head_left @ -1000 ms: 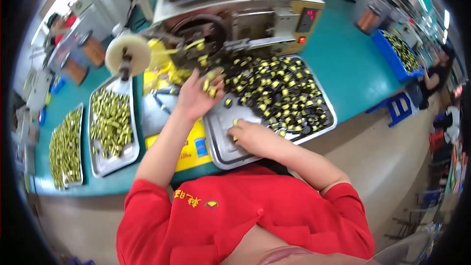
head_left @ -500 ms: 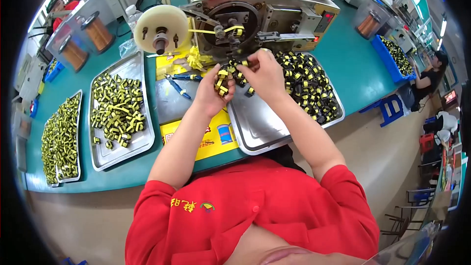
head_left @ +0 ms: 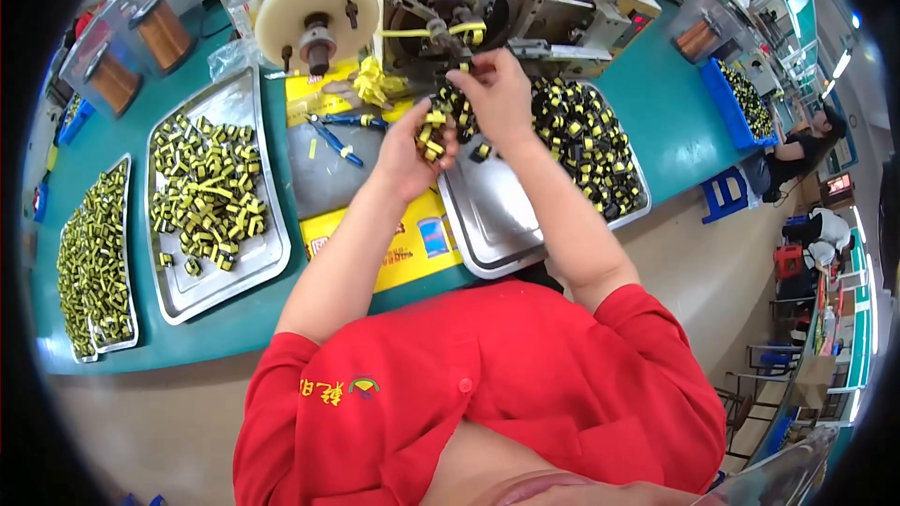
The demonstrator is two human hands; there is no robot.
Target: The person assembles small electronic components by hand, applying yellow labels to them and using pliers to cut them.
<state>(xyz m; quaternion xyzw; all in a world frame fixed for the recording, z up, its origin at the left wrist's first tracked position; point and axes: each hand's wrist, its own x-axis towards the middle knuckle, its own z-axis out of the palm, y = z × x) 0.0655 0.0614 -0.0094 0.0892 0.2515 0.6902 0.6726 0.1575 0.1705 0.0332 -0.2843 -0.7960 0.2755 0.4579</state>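
My left hand [head_left: 405, 155] is closed around several small black-and-yellow coil bobbins [head_left: 432, 137], palm up, over the near side of the machine. My right hand [head_left: 503, 98] is raised beside it, its thumb and fingers pinched at a coil bobbin [head_left: 463, 67] just below the taping machine's [head_left: 548, 19] spindle; the fingers partly hide it. A yellow tape strip [head_left: 405, 33] runs to the spindle from a large cream-coloured reel [head_left: 314, 23]. Under my right forearm lies a metal tray [head_left: 487, 220] heaped with black-and-yellow bobbins on its far and right side.
Blue-handled nippers [head_left: 337, 142] lie left of my left hand, near crumpled yellow tape [head_left: 377, 82]. Further left, a metal tray [head_left: 220, 295] holds yellow-taped bobbins, with more trays of bobbins [head_left: 98, 272] beyond. Copper wire spools [head_left: 161, 33] stand at the back left. A person [head_left: 797, 155] sits at right.
My right hand has moved up toward the machine's spindle. My left hand still holds its bobbins. The whole view has shifted slightly.
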